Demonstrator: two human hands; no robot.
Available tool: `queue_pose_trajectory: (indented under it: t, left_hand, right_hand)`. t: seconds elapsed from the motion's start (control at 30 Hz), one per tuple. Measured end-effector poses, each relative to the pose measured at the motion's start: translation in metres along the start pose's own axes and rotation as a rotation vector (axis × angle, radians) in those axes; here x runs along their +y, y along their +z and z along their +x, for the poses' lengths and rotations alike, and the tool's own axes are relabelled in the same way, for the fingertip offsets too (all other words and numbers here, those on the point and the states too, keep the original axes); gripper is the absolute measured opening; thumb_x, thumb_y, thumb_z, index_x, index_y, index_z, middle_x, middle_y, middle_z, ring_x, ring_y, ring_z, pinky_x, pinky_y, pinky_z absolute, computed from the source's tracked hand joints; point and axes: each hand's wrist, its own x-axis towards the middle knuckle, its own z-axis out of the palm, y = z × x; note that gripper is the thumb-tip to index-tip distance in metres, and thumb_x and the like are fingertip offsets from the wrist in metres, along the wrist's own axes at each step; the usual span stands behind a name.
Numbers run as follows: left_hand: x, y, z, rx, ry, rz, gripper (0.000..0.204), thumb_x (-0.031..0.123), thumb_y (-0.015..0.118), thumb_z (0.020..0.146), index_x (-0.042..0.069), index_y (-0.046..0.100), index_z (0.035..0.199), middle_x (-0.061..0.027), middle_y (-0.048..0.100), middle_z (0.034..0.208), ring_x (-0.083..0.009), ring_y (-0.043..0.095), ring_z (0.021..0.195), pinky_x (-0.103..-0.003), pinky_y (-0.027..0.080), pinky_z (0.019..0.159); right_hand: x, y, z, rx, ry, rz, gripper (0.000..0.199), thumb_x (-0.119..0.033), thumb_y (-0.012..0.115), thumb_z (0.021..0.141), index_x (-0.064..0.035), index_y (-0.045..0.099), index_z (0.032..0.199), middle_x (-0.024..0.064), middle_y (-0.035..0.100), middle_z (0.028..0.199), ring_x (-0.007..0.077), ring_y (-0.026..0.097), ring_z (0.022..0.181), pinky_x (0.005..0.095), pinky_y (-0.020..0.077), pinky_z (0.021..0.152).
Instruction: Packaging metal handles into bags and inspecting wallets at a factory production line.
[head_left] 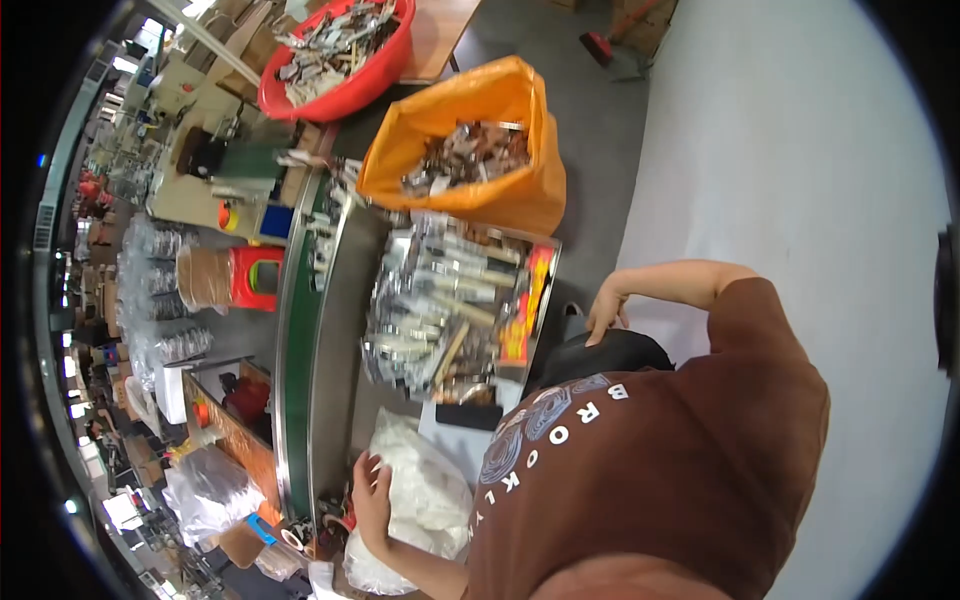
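My left hand (pixel 372 500) is raised at the lower left, fingers apart, with nothing visible in it. It is beside a bundle of white translucent plastic bags (pixel 425 480); I cannot tell whether they touch. My right hand (pixel 607 308) hangs with bent elbow at my right side, fingers stretched down against my black trousers (pixel 610 355). In front of me is a shallow metal tray (pixel 546 300) full of long, flat pieces with metal and pale handle-like parts (pixel 440 305), many in clear wrap. A red and yellow printed strip (pixel 525 305) lies along its near side.
Beyond the tray stands an orange woven sack (pixel 550 180) of loose metallic and brown pieces. A red basin (pixel 405 45) of similar pieces is farther off. A green conveyor belt (pixel 298 380) runs along the left, past a red stool (pixel 255 278). A pale wall (pixel 780 200) rises at right.
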Motion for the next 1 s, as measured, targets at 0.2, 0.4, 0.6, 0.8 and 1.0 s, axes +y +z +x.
queue_pose_trajectory:
  t: [0.2, 0.4, 0.6, 0.8, 1.0]
  left_hand:
    - [0.269, 0.169, 0.238, -0.235, 0.421, 0.034, 0.044, 0.014, 0.057, 0.085, 0.000, 0.042, 0.123, -0.0166, 0.054, 0.115, -0.0239, 0.056, 0.099, -0.031, 0.044, 0.083]
    - [0.573, 0.339, 0.335, -0.410, 0.972, 0.067, 0.023, 0.007, 0.057, 0.082, -0.002, 0.055, 0.103, -0.0132, 0.061, 0.096, -0.0228, 0.058, 0.088, -0.030, 0.044, 0.080]
    - [0.853, 0.421, 0.390, -0.600, 1.546, -0.232, 0.010, 0.003, 0.056, 0.075, -0.002, 0.060, 0.084, -0.0117, 0.060, 0.087, -0.0241, 0.053, 0.076, -0.034, 0.042, 0.070]
    - [1.032, 0.441, 0.521, -0.258, 1.859, -0.152, 0.011, 0.005, 0.059, 0.069, 0.004, 0.062, 0.080, -0.0078, 0.060, 0.085, -0.0267, 0.053, 0.078, -0.036, 0.042, 0.070]
    - [1.178, 0.465, 0.720, -0.271, 1.792, -0.250, 0.021, 0.008, 0.063, 0.069, 0.004, 0.059, 0.089, -0.0093, 0.057, 0.089, -0.0268, 0.053, 0.077, -0.040, 0.043, 0.070]
  right_hand:
    - [0.151, -0.123, -0.112, -0.087, -0.266, 0.224, 0.069, -0.041, 0.056, 0.084, -0.0058, 0.025, 0.136, 0.0125, 0.032, 0.137, 0.0286, 0.035, 0.123, 0.0490, 0.0314, 0.099]
    - [0.285, -0.213, -0.292, 0.259, -0.017, 0.514, 0.064, -0.038, 0.056, 0.085, -0.0063, 0.030, 0.134, 0.0154, 0.039, 0.131, 0.0285, 0.041, 0.118, 0.0475, 0.0353, 0.096]
    - [0.375, -0.311, -0.434, 0.610, -0.101, 0.824, 0.061, -0.037, 0.057, 0.085, -0.0062, 0.033, 0.132, 0.0154, 0.042, 0.127, 0.0278, 0.044, 0.115, 0.0462, 0.0375, 0.093]
    - [0.419, -0.478, -0.561, 0.946, -0.171, 0.901, 0.059, -0.036, 0.057, 0.085, -0.0060, 0.035, 0.130, 0.0155, 0.046, 0.124, 0.0270, 0.046, 0.112, 0.0448, 0.0398, 0.091]
    - [0.407, -0.710, -0.708, 1.136, -0.283, 0.580, 0.057, -0.035, 0.058, 0.084, -0.0058, 0.038, 0.129, 0.0156, 0.049, 0.120, 0.0263, 0.049, 0.109, 0.0435, 0.0421, 0.088]
